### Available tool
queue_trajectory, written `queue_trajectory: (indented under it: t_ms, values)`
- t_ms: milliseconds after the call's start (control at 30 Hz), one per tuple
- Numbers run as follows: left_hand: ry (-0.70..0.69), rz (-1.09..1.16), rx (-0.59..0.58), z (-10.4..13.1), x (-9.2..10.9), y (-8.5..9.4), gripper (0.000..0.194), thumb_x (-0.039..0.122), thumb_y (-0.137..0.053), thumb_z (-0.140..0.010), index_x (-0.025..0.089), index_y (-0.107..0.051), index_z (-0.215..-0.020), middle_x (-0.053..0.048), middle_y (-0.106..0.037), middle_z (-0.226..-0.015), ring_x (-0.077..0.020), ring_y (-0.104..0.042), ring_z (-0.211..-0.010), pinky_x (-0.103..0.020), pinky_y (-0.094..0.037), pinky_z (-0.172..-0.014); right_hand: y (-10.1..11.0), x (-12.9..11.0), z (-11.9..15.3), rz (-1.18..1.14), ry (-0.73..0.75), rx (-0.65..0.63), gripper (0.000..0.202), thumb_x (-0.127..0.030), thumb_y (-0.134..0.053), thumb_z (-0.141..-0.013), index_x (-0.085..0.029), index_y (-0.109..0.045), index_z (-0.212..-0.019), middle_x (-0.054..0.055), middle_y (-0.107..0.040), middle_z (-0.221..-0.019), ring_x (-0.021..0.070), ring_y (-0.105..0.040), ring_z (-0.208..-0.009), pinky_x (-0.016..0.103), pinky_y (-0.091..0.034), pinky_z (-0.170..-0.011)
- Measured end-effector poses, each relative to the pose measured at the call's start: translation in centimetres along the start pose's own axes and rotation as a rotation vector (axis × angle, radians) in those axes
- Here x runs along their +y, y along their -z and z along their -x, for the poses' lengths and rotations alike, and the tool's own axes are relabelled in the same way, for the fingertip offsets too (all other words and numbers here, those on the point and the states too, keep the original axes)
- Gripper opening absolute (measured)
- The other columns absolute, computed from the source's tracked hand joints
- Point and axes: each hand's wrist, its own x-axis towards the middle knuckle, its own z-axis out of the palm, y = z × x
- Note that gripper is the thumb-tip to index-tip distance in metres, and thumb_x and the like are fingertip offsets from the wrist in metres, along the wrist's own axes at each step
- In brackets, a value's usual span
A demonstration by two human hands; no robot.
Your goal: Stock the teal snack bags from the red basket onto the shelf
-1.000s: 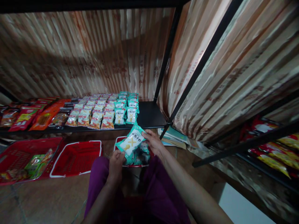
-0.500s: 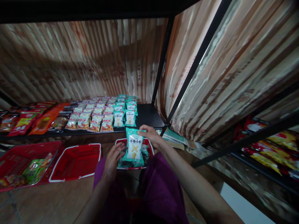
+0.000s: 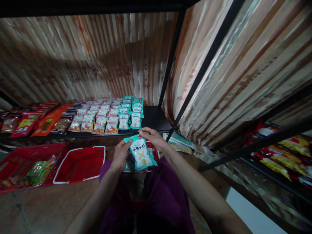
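A teal-and-white snack bag (image 3: 140, 154) is held up in front of me, tilted, over a red basket (image 3: 156, 152) between my knees. My left hand (image 3: 120, 154) pinches its upper left corner, thumb on the front. At the bag's top edge, the fingers of my right hand (image 3: 151, 136) are curled and hold it; part of their grip is hidden. More teal bags lie in the basket beneath, mostly covered. On the black shelf (image 3: 156, 120) ahead, matching teal bags (image 3: 136, 119) stand in two columns beside rows of white-and-orange snack bags (image 3: 99, 123).
Left on the floor are a red basket with white handles (image 3: 80, 164) and another red basket (image 3: 14, 162) holding a few packets. Red and orange packets (image 3: 46, 125) fill the shelf's left part. A black post (image 3: 187, 94) rises at right, near more yellow-red bags (image 3: 273, 159).
My left hand has closed on the bag's upper left corner. The bag has tilted, and my right hand has shifted left along its top edge.
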Motion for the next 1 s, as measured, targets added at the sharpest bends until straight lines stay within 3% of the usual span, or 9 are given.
queue_trajectory:
  t_ms: [100, 200, 400, 567, 700, 1000]
  values:
    - [-0.042, 0.032, 0.097, -1.0, 0.0, 0.3, 0.045, 0.041, -0.083, -0.052, 0.014, -0.067, -0.085, -0.003, -0.07, -0.071, -0.0156, -0.064, -0.062, -0.029, -0.049, -0.065, 0.8, 1.5, 1.2, -0.158, -0.067, 0.105, 0.043, -0.05, -0.077, -0.064, -0.023, -0.068, -0.095, 0.002, -0.073, -0.087, 0.017, -0.065, -0.08, 0.027, -0.048, -0.07]
    - [-0.095, 0.058, 0.204, -2.1, 0.5, 0.7, 0.039, 0.038, -0.082, -0.052, 0.016, -0.065, -0.079, 0.001, -0.067, -0.068, -0.0107, -0.06, -0.057, -0.024, -0.047, -0.062, 1.4, 3.3, 2.9, -0.236, -0.14, 0.161, 0.042, -0.046, -0.081, -0.061, -0.021, -0.069, -0.093, 0.006, -0.073, -0.093, 0.0197, -0.067, -0.089, 0.03, -0.051, -0.076]
    - [-0.079, 0.112, 0.314, -3.4, 1.5, 0.1, 0.023, 0.028, -0.077, -0.061, 0.016, -0.061, -0.072, 0.002, -0.065, -0.065, -0.0093, -0.06, -0.057, -0.021, -0.047, -0.059, 0.1, 5.3, 5.0, -0.383, -0.275, 0.216, 0.042, -0.034, -0.09, -0.045, -0.018, -0.07, -0.079, 0.002, -0.071, -0.077, 0.0154, -0.067, -0.07, 0.03, -0.056, -0.071]
    - [-0.032, 0.143, 0.352, -3.7, 1.9, -0.4, 0.017, 0.022, -0.074, -0.067, 0.016, -0.062, -0.077, 0.002, -0.067, -0.067, -0.0101, -0.062, -0.058, -0.021, -0.048, -0.058, -1.0, 5.4, 4.8, -0.424, -0.245, 0.242, 0.041, -0.033, -0.09, -0.045, -0.018, -0.067, -0.075, -0.003, -0.068, -0.065, 0.0126, -0.065, -0.062, 0.028, -0.056, -0.067]
    - [0.054, 0.166, 0.409, -4.1, 2.0, 0.2, 0.014, 0.021, -0.073, -0.071, 0.016, -0.062, -0.078, 0.001, -0.066, -0.066, -0.0106, -0.063, -0.056, -0.022, -0.05, -0.058, -1.8, 4.8, 5.1, -0.465, -0.204, 0.248, 0.042, -0.033, -0.09, -0.044, -0.018, -0.067, -0.076, -0.002, -0.07, -0.07, 0.0147, -0.067, -0.067, 0.028, -0.057, -0.069]
    - [0.288, 0.22, 0.409, -4.4, 0.4, 0.9, 0.008, 0.019, -0.065, -0.081, 0.013, -0.06, -0.078, -0.002, -0.065, -0.061, -0.0122, -0.063, -0.05, -0.022, -0.052, -0.055, -3.6, 3.0, 6.2, -0.588, -0.136, 0.263, 0.042, -0.032, -0.091, -0.043, -0.018, -0.068, -0.075, -0.001, -0.071, -0.069, 0.0133, -0.067, -0.063, 0.025, -0.058, -0.061]
